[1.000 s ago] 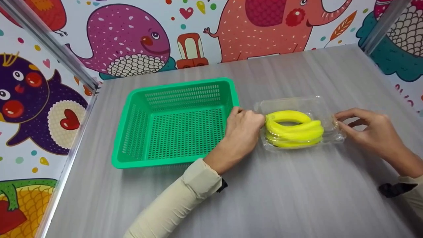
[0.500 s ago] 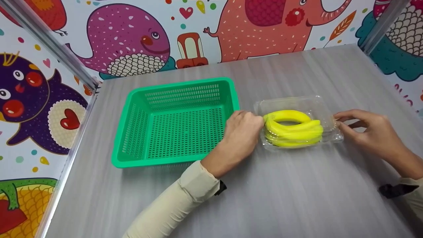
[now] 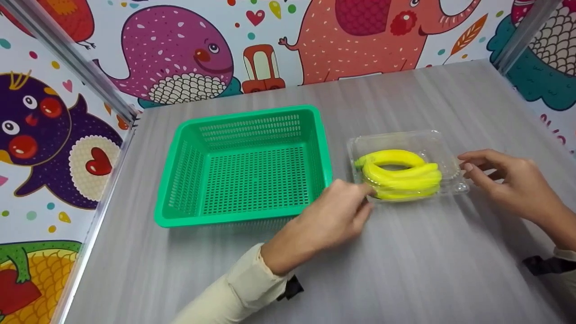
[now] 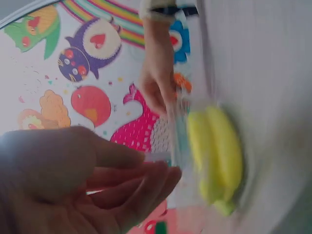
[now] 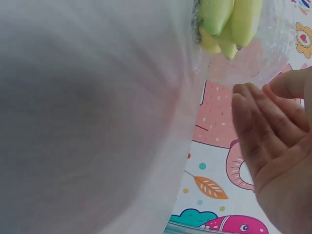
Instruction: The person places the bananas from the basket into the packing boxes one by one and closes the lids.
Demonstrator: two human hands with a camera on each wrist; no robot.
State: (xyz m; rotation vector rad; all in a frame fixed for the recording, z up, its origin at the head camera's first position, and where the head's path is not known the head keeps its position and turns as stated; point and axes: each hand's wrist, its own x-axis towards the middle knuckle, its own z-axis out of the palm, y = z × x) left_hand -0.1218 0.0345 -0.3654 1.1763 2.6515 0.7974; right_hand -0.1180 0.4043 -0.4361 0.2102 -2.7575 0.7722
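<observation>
A clear plastic clamshell box [image 3: 425, 139] lies on the table, with a bunch of yellow bananas [image 3: 400, 175] inside it. My left hand [image 3: 330, 216] is at the box's near left corner, its fingers loosely bent. In the left wrist view, the left thumb and fingertips are close to the blurred box edge; whether they touch it is unclear. My right hand [image 3: 517, 186] is at the right edge, its thumb and fingers slightly apart. The right wrist view shows its fingertips [image 5: 239, 92] close beside the clear plastic wall, with banana ends [image 5: 234, 24] behind it.
A green perforated basket [image 3: 243, 218] stands on the grey table [image 3: 405, 270], left of the box. My left forearm passes in front of the basket's near right corner. Walls with printed cartoon animals [image 3: 177, 49] enclose the table at the back and sides.
My left hand has come toward me from the box's left side to its near left corner, uncovering the banana stem. My right hand has shifted slightly rightward, with its fingers loosened from the edge.
</observation>
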